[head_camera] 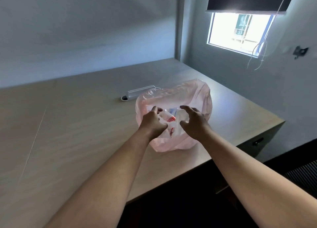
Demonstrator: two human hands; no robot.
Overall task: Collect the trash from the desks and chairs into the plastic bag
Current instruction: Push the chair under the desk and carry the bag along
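The pale wood-grain surface (68,124) is smooth and matte, so it probably gives little grip. A push from the left hand (151,123) could slide the plastic bag (197,94) rightward, toward the near corner where the surface ends. The bag sits on the surface just in front of a white power strip (139,92), a long, hard, rounded bar. If the bag shifts back it could snag or drag the strip.

Both hands hover over the bag's mouth, apart from each other, with fingers curved and spread like claws. Neither one visibly grips anything, and I cannot tell whether the left fingertips touch the film.

The bag is thin, translucent pink film, crinkled and slumping, with no stiffness of its own. Pulling the rim unevenly could tear it or collapse the opening. Tipping it could spill the load: a small clear bottle with a red label (169,118) and some pale crumpled pieces.

The right hand (195,123) hangs over the bag's right side. Gathering only that side would likely leave the left lip gaping.
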